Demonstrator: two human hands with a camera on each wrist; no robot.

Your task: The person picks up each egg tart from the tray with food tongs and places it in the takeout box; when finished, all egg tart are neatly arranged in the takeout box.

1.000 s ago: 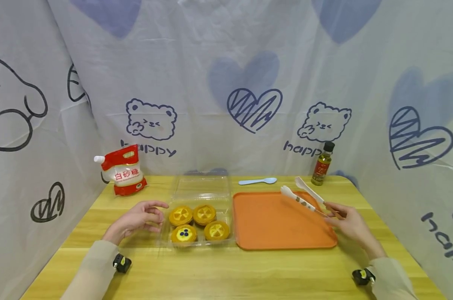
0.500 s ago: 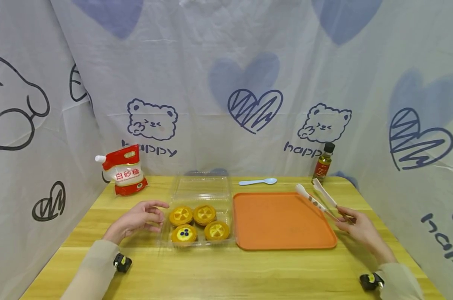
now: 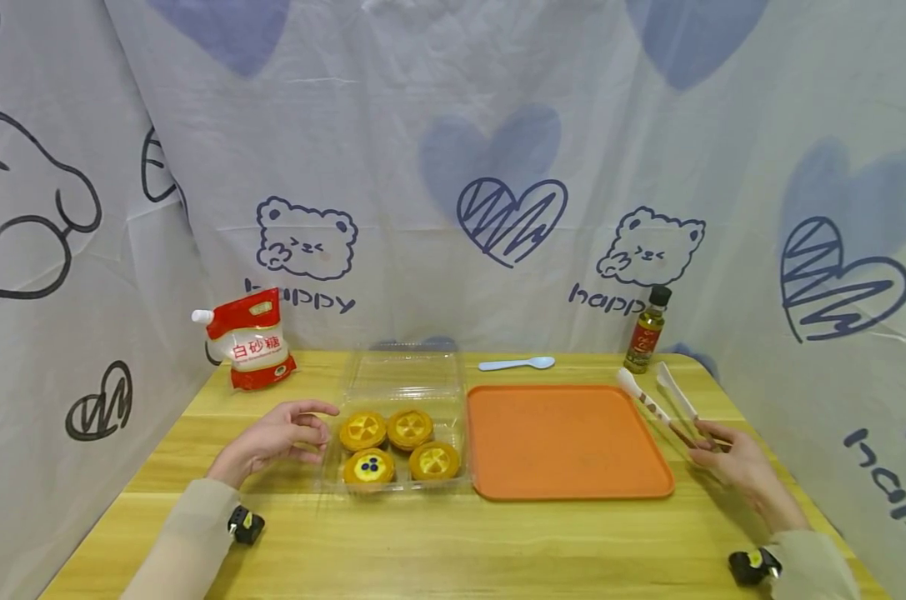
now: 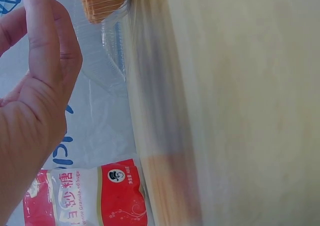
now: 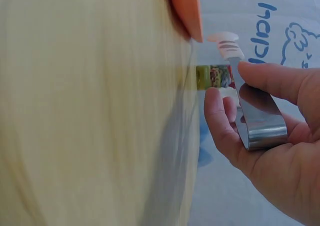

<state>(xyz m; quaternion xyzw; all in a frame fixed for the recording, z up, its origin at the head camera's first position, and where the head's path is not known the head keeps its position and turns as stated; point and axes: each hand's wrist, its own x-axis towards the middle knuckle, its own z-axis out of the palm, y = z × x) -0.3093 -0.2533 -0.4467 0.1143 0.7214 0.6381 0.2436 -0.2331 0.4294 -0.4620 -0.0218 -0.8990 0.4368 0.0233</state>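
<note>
My right hand point(image 3: 741, 462) grips a pair of tongs point(image 3: 651, 406) with white tips and a metal bend, held just off the right side of the orange tray point(image 3: 573, 483). In the right wrist view the thumb and fingers lie around the metal tongs point(image 5: 265, 121), whose two arms stand apart. My left hand point(image 3: 280, 437), fingers relaxed and holding nothing, is at the left side of a clear plastic box point(image 3: 403, 375) with its lid up. Inside are several egg tarts point(image 3: 410, 427), one topped with blueberries point(image 3: 368, 468).
A red and white sugar bag point(image 3: 256, 342) stands at the back left. Behind the tray lies a light blue spoon point(image 3: 516, 364). An oil bottle point(image 3: 644, 332) is upright at the back right, close to the tong tips. Cloth walls border the wooden table point(image 3: 392, 550).
My right hand has carried the tongs rightward, from over the tray to beyond its right edge. The left hand has stayed beside the box.
</note>
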